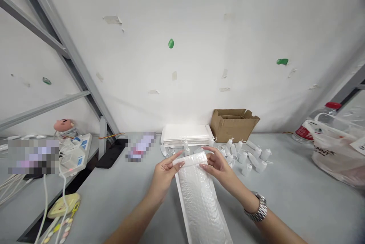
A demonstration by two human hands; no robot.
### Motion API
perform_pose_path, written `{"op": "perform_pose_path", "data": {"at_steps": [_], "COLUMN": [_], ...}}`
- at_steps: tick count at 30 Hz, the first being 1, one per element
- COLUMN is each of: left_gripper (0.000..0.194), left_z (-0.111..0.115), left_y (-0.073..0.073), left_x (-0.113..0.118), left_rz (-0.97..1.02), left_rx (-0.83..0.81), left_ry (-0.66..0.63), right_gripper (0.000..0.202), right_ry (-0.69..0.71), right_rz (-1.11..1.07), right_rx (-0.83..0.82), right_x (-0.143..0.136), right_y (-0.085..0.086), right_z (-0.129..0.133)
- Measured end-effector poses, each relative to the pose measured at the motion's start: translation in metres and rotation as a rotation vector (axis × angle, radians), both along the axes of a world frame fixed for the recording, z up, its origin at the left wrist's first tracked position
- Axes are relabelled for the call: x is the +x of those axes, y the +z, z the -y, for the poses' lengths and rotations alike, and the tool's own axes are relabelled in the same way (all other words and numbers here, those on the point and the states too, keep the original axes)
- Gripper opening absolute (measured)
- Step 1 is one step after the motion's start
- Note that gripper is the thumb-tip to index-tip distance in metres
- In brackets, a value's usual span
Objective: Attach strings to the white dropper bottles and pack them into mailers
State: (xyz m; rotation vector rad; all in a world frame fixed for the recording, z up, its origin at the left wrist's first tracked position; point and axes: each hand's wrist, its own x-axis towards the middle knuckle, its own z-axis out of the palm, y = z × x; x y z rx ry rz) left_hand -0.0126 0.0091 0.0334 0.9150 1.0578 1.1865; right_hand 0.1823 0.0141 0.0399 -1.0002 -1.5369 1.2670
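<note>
A long white bubble mailer [199, 202] stretches from the front edge of the view toward the middle of the grey table. Its far end is folded over as a flap. My left hand [165, 171] pinches the left corner of that end between thumb and fingers. At the right corner, my right hand [218, 166] grips the same end, with a metal watch on the wrist. Just beyond both hands lie several small white plastic bottles [243, 157] with cords or straps. Behind them is a stack of flat white mailers [185, 135].
A cardboard box [234, 126] stands against the wall. To the right are a plastic bag [336, 152] and a red-capped bottle [303, 133]. On the left lie a black phone-like slab [112, 153], a power strip [78, 156], cables and a yellow case [63, 206].
</note>
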Motion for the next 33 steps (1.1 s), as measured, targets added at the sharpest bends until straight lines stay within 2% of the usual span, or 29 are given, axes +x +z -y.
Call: {"op": "perform_pose_path", "data": {"at_steps": [2,4,6,9,11,13,15,17,19,21,23,25,28,30,33], "left_gripper": [0.048,0.043,0.039,0.035,0.034,0.035,0.038,0.043,0.05,0.057,0.061,0.061,0.056,0.051,0.047], "left_z": [0.004,0.011,0.016,0.016,0.007,-0.013,-0.04,-0.071,-0.1,-0.122,-0.137,-0.146,-0.147,-0.145,-0.14], "left_y": [0.006,0.015,0.023,0.025,0.019,0.009,-0.001,-0.01,-0.016,-0.02,-0.023,-0.027,-0.031,-0.031,-0.027], "left_x": [0.01,0.02,0.026,0.024,0.014,0.0,-0.016,-0.03,-0.041,-0.046,-0.048,-0.048,-0.046,-0.045,-0.046], "left_rz": [0.01,0.006,-0.016,-0.134,-0.323,-0.609,-0.876,-1.102,-1.285,-1.31,-1.315,-1.325,-1.346,-1.356,-1.357], "left_rx": [0.04,0.087,0.111,0.159,0.263,0.4,0.505,0.569,0.613,0.632,0.644,0.644,0.625,0.614,0.6], "left_ry": [0.023,0.003,-0.071,-0.19,-0.201,-0.144,-0.087,-0.106,-0.221,-0.293,-0.337,-0.357,-0.347,-0.326,-0.297], "right_gripper": [0.036,0.029,0.025,0.011,0.03,0.046,0.051,0.055,0.054,0.053,0.053,0.049,0.034,0.038,0.039], "right_ry": [-0.068,-0.136,-0.26,-0.493,-0.576,-0.515,-0.418,-0.293,-0.207,-0.179,-0.207,-0.255,-0.292,-0.269,-0.29], "right_rz": [-0.045,0.039,0.19,0.391,0.575,0.781,0.921,1.041,1.096,1.137,1.175,1.197,1.221,1.233,1.207], "right_rx": [-0.083,-0.046,0.179,0.707,0.964,1.131,1.193,1.139,1.105,1.074,1.039,1.016,0.949,0.916,0.978], "right_x": [0.0,0.005,0.016,0.041,0.06,0.078,0.094,0.109,0.124,0.141,0.157,0.168,0.172,0.17,0.164], "right_y": [0.004,0.014,0.03,0.053,0.059,0.05,0.028,-0.003,-0.033,-0.056,-0.071,-0.078,-0.08,-0.077,-0.069], "right_z": [0.005,0.014,0.029,0.057,0.073,0.082,0.087,0.089,0.091,0.094,0.097,0.099,0.101,0.102,0.101]}}
